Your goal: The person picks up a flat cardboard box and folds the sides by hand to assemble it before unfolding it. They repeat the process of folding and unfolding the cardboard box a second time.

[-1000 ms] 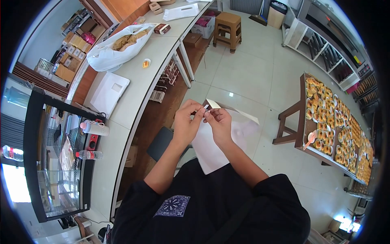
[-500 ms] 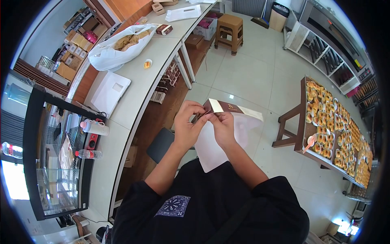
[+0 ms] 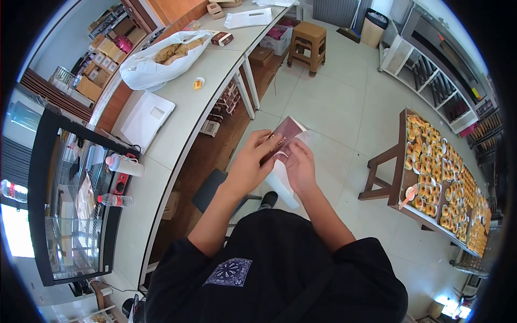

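A brown-and-white folding carton [image 3: 289,129] with pale lettering is held up in front of my body, its brown face tilted toward me. My left hand [image 3: 251,161] grips the carton from its left side, fingers lying across the brown panel. On the other side, my right hand [image 3: 300,168] has its fingers curled at the carton's white edge. A white panel [image 3: 281,185] of the carton hangs down between my wrists. Part of the carton is covered by my fingers.
Along the left runs a long counter [image 3: 186,110] with a white plastic bag [image 3: 156,75], a small brown box [image 3: 222,38], a little pastry [image 3: 198,83] and bottles. At the right, a low table holds trays of pastries [image 3: 428,167]. A stool [image 3: 308,46] stands behind.
The carton has turned from lying sideways to standing at a slant, its brown panel now facing me. Its white sheet has narrowed and swung. My left fingers have moved onto the brown panel.
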Demonstrator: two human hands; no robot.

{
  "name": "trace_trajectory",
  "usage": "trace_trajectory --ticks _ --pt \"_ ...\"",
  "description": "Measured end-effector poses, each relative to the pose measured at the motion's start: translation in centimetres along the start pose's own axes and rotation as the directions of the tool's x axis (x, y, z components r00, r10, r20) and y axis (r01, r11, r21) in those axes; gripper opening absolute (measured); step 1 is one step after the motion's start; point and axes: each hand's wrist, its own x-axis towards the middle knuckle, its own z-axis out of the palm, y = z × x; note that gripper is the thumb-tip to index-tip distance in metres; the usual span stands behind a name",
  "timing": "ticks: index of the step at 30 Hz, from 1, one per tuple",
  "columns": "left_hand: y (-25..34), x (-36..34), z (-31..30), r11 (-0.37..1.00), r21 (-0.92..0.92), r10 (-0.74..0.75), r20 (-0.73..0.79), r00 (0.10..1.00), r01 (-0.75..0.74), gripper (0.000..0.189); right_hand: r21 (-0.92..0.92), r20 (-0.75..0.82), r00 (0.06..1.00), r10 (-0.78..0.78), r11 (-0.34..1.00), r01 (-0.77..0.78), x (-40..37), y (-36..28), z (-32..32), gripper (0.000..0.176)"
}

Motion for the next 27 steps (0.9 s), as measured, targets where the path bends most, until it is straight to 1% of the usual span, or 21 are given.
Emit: trace_trajectory --ticks 1,2,3,4,6,9,12,13,15,16,17,18,20,21,23,24,25,26,27 --pt "-0.6 -0.2 0.3 0.998 -0.043 -0.043 -0.047 0.998 0.041 0.035 -0.256 0.140 0.989 0.044 0.967 -0.006 0.1 -0.1 -0.9 0.018" --pt "-1.3 -0.4 0.6 0.993 -0.087 -0.088 -0.093 0.992 0.080 0.032 -0.493 0.262 0.957 0.120 0.870 0.026 0.1 0.1 -1.6 0.020" --pt "-1.7 -0.5 0.8 0.984 -0.133 -0.136 -0.138 0.981 0.117 0.028 -0.643 0.255 0.958 0.130 0.763 0.068 -0.8 1.2 -1.7 0.023" --pt "-1.7 -0.5 0.8 0.975 -0.174 -0.166 -0.131 0.977 0.142 0.026 -0.680 0.277 0.955 0.106 0.724 0.117 -1.5 1.2 -0.8 0.026" --pt "-1.6 -0.3 0.7 0.948 -0.254 -0.225 -0.115 0.967 0.191 0.024 -0.643 0.286 0.934 0.214 0.765 0.022 -1.4 1.1 -0.8 0.032" --pt "-2.6 -0.5 0.2 0.901 -0.406 -0.123 0.100 0.987 0.154 0.030 -0.460 0.280 0.948 0.151 0.888 -0.005 -1.2 1.2 -0.9 0.040" --pt "-1.4 -0.1 -0.3 0.943 -0.329 0.087 0.105 0.991 -0.048 0.046 -0.366 0.316 0.946 0.069 0.929 0.055 -1.1 1.7 -2.0 0.042" --pt "-0.5 0.0 -0.5 0.978 -0.204 0.078 0.117 0.990 -0.052 0.052 -0.458 0.218 0.969 0.114 0.889 -0.001 -1.0 1.1 -0.9 0.036" --pt "1.4 -0.1 -0.5 0.997 0.054 0.052 0.138 0.989 -0.060 0.063 -0.451 0.195 0.979 0.060 0.892 0.035 -0.8 0.4 -0.5 0.034" --pt "1.7 -0.3 -0.3 0.991 0.125 0.024 0.143 0.989 -0.042 0.066 -0.448 0.183 0.982 0.034 0.893 0.053 -0.8 0.1 -0.4 0.033" --pt "1.8 -0.5 -0.1 0.980 0.195 -0.004 0.146 0.989 -0.025 0.068 -0.375 0.188 0.982 0.009 0.925 0.063 -0.7 0.0 -0.2 0.030" --pt "1.9 -0.6 -0.1 0.964 0.265 -0.032 0.146 0.989 -0.008 0.070 -0.423 0.161 0.987 0.022 0.905 0.049 -0.7 -0.2 0.1 0.029" --pt "2.1 -0.7 -0.2 0.980 0.198 -0.025 0.067 0.997 0.011 0.060 -0.515 0.104 0.994 0.044 0.857 0.016 -0.8 -1.1 0.4 0.026" --pt "2.1 -0.7 -0.3 0.986 0.164 -0.024 0.026 0.999 0.020 0.055 -0.505 0.048 0.999 0.015 0.863 0.012 -0.7 -1.6 0.3 0.023" --pt "0.3 -1.0 -1.2 0.997 0.061 0.041 0.077 0.996 -0.046 0.043 -0.483 -0.060 0.997 -0.039 0.876 0.005 -0.1 -2.6 -0.3 0.019" --pt "-0.3 -1.1 -1.5 0.997 0.009 0.076 0.103 0.992 -0.078 0.038 -0.543 -0.015 0.994 -0.104 0.836 0.079 0.3 -2.5 -1.0 0.019" --pt "-0.3 -1.0 -1.4 0.997 -0.057 0.045 -0.006 0.999 -0.046 0.023 -0.597 0.033 0.985 -0.169 0.787 0.155 0.6 -2.4 -1.6 0.019" --pt "-0.6 -0.9 -1.6 0.993 -0.108 -0.048 -0.006 0.999 0.047 0.020 -0.646 0.085 0.969 -0.233 0.727 0.232 0.9 -2.4 -2.0 0.019" --pt "-1.1 -0.8 -1.9 0.978 -0.160 -0.139 0.000 0.990 0.137 0.017 -0.606 -0.010 0.962 -0.273 0.766 0.212 0.8 -1.8 -2.1 0.014"
